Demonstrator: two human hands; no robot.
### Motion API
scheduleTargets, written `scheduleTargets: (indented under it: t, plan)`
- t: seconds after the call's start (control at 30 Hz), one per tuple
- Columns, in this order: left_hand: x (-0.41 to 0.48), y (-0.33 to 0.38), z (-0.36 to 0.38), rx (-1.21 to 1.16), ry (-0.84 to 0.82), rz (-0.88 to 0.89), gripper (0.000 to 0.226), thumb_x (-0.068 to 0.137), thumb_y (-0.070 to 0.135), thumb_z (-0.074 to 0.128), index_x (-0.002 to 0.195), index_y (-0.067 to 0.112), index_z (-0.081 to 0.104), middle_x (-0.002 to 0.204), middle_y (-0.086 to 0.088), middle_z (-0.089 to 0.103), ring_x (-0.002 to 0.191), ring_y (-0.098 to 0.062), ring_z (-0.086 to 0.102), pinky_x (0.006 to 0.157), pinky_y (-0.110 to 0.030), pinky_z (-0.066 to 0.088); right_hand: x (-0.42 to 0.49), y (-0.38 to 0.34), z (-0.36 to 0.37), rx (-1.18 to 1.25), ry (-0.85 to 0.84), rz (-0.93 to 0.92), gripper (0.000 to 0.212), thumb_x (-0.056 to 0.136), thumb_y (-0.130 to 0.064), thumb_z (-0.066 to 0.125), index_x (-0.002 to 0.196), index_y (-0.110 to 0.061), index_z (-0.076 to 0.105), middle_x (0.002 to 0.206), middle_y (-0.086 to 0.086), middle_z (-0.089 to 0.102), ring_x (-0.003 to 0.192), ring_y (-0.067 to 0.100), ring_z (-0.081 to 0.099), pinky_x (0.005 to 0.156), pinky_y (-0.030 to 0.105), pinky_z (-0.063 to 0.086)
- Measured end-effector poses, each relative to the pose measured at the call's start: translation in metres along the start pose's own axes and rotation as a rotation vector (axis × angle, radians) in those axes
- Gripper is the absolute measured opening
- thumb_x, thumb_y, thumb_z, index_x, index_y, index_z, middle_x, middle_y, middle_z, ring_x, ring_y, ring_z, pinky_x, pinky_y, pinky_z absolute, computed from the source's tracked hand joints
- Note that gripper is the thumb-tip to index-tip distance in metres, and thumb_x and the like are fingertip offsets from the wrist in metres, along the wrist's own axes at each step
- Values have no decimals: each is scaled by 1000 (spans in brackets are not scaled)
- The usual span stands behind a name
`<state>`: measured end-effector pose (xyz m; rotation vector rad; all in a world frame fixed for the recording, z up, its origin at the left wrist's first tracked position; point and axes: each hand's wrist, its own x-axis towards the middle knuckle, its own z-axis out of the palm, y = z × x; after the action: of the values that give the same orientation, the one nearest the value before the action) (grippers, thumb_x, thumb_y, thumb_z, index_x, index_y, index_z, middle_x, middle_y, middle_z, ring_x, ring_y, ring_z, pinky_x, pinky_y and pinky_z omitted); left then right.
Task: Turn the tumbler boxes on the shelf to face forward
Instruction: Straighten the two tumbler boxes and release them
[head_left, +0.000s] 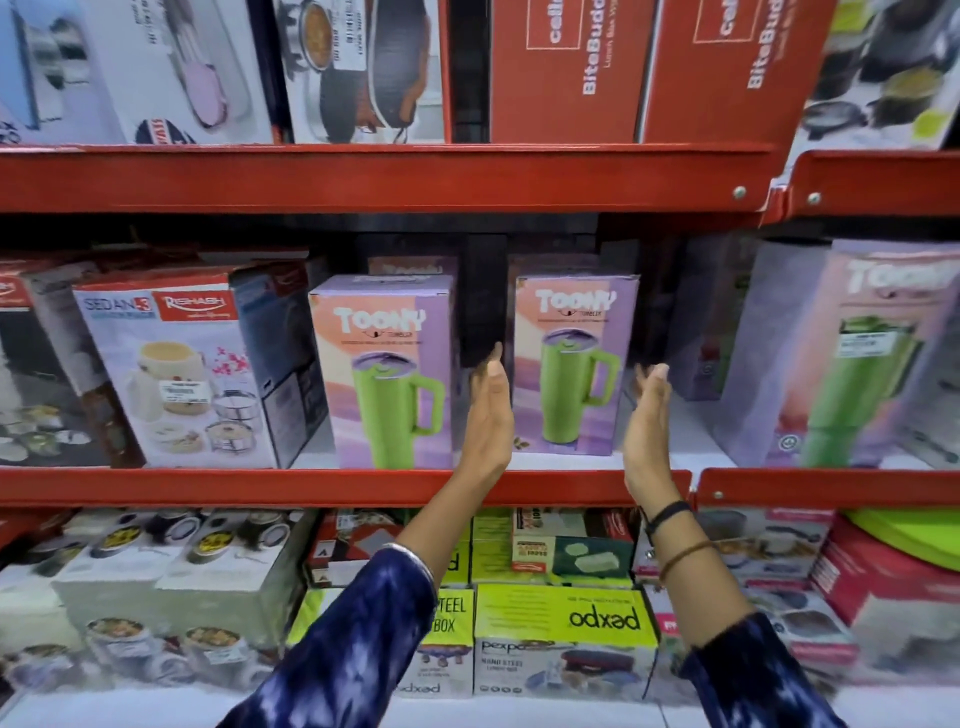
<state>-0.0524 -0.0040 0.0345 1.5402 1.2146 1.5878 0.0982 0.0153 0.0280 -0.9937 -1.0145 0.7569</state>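
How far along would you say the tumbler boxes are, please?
Done: the left Toony box faces forward at the shelf edge. In hand: the middle Toony box, front showing, sits between open left hand and right hand. Left: the right Toony box looks angled.

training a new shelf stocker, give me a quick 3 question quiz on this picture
1. True or false: the left hand and right hand flank the middle tumbler box.
2. What colour is the tumbler printed on the left tumbler box?
A green
B red
C blue
3. Is either hand closed around a box?

Key: 1 true. 2 A. 3 no, both hands are open, beside the middle box.
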Motion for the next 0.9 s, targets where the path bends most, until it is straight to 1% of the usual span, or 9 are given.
scheduleTargets:
  t: [0.07,0.13,0.2,0.3,0.5,0.63,0.7,0.8,0.9]
  plan:
    - [2,-2,5,-5,-7,-14,52,100,45,10,149,30,21,156,7,17,148,-18,8,121,-44,5,3,1,-2,-21,-42,33,77,86,-68,18,147,-21,20,156,3,26,142,17,25,118,40,18]
    - [1,-3,8,-6,-26,-20,64,91,65,9,148,37,21,157,10,16,147,-17,10,121,-47,7,6,4,-5,-21,-97,67,100,69,-86,20,145,-21,29,153,3,33,140,18,31,117,42,23]
    - [-1,-6,9,-7,-29,-29,83,74,86,10,144,45,23,159,8,18,146,-15,14,119,-51,13,8,5,-9,7,-136,89,91,76,-81,18,139,-19,40,148,6,42,136,21,39,111,38,32]
    - [-4,-5,10,-19,-21,-41,83,73,83,9,144,44,25,158,6,22,145,-17,19,118,-56,17,9,5,-16,64,-159,106,70,93,-58,12,139,-14,41,147,9,42,134,24,41,107,35,35]
    - [-23,0,12,-28,19,-32,60,91,58,5,145,41,25,159,3,21,146,-22,18,116,-61,17,-5,1,-28,94,-172,130,69,94,-55,10,138,-12,42,147,11,42,135,23,40,109,36,32]
    - [-35,5,12,-17,26,-30,77,79,72,4,146,39,25,159,3,21,146,-19,17,117,-61,16,-18,-6,-35,89,-194,123,88,74,-71,16,136,-15,45,145,10,44,130,21,44,110,38,33]
    - [-40,8,11,-25,13,-28,82,75,75,5,146,38,24,159,3,21,146,-20,17,116,-61,16,-22,-8,-38,78,-195,111,91,70,-73,18,135,-15,47,144,10,46,130,21,45,110,39,34]
    - [-45,9,9,-33,16,-47,86,71,81,4,144,41,26,158,4,23,145,-20,19,115,-61,19,-27,-10,-42,56,-175,103,85,77,-69,16,134,-14,49,143,11,47,130,24,46,110,43,36]
    - [-49,11,7,-34,33,-59,78,75,79,3,142,46,27,158,4,25,144,-20,22,115,-61,21,-32,-11,-44,27,-162,81,70,92,-57,13,133,-13,50,141,12,49,128,25,48,107,42,38]
